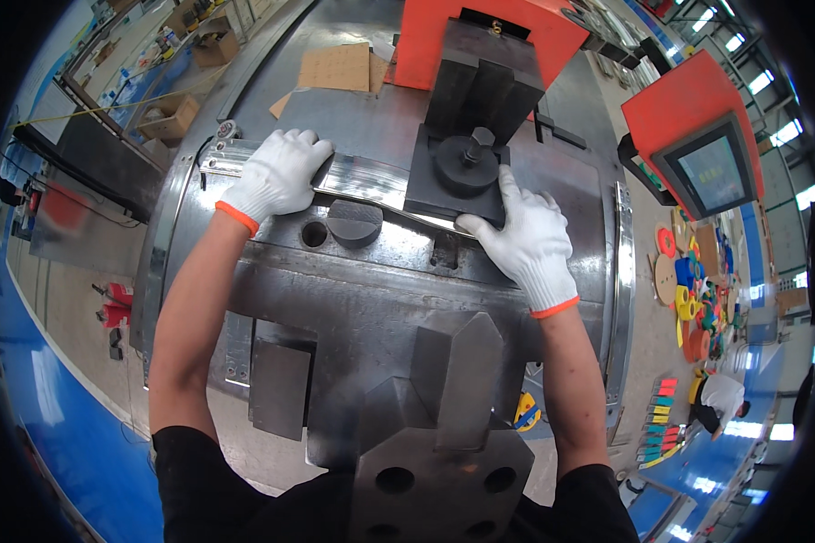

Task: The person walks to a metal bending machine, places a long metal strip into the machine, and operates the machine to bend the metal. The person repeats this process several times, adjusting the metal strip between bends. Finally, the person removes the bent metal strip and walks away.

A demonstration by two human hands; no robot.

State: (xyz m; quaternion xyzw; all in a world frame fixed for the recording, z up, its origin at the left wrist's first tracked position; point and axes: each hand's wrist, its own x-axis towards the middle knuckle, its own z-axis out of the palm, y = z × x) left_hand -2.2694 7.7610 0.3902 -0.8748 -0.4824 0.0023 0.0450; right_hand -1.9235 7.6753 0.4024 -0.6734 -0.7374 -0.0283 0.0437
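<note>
My left hand (282,174), in a white knit glove with an orange cuff, curls its fingers over a shiny flat metal bar (367,178). The bar runs rightward under a dark steel block (421,185) with a round disc (466,165) and a bolt (482,138) on top. My right hand (530,235), gloved alike, lies against the block's right side, thumb and index finger spread apart. Its thumb tip is at the block's near edge, by the bar; whether it touches the bar I cannot tell. A short round steel peg (354,223) stands near the bar.
Around these lies a steel machine bed (335,294) with a round hole (314,234). An orange machine head (417,41) rises behind. Close to me stands a pointed steel block (469,380). A control screen (711,170) hangs right; cardboard (335,68) lies at the back. Another person (723,398) is far right.
</note>
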